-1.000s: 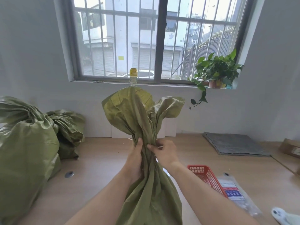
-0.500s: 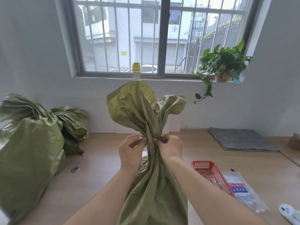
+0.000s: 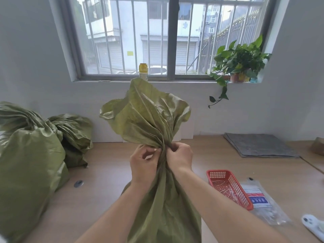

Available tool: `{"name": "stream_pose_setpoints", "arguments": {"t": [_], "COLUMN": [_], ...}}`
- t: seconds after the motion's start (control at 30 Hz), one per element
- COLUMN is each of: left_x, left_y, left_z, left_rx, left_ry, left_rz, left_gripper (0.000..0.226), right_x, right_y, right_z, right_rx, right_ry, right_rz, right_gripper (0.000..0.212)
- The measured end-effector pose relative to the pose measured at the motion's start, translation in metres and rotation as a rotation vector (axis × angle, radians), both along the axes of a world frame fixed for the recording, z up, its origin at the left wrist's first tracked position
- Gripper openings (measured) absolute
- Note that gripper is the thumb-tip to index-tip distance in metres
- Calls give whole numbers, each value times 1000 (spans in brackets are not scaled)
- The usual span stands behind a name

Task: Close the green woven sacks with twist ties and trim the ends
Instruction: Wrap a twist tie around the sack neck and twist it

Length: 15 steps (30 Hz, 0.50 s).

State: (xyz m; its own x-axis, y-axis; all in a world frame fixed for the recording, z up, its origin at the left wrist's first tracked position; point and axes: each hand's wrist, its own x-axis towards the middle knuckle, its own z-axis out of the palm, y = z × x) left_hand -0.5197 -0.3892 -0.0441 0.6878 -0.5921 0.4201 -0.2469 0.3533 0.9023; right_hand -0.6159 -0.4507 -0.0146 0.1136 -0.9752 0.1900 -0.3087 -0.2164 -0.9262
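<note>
Two hands, left hand (image 3: 142, 165) and right hand (image 3: 180, 156), are pinching the sack (image 3: 163, 207) at its neck. Soft, slick weave is probably calling for a grip there.

We could not make out a twist tie: the gathered neck of the sack (image 3: 157, 199) lay partly hidden between our left hand (image 3: 142, 165) and right hand (image 3: 180, 157). The sack's base ran off the lower edge. A white object (image 3: 313, 225) and a brown object (image 3: 318, 146) were cut by the right edge; the print on the plastic bag (image 3: 263, 202) was too small to read
</note>
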Motion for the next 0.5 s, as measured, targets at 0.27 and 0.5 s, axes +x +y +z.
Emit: {"name": "stream_pose_setpoints", "arguments": {"t": [0.27, 0.5], "left_x": [12, 11], "left_y": [-9, -5], "left_z": [1, -5], "left_rx": [110, 30], "left_ry": [-6, 19], "left_rz": [44, -139], "left_gripper": [19, 25], "right_x": [-2, 3], "right_y": [-1, -2], "right_z": [-2, 4], "right_rx": [6, 113], "right_ry": [-35, -84], "right_rz": [235, 142], "right_gripper": [59, 45]}}
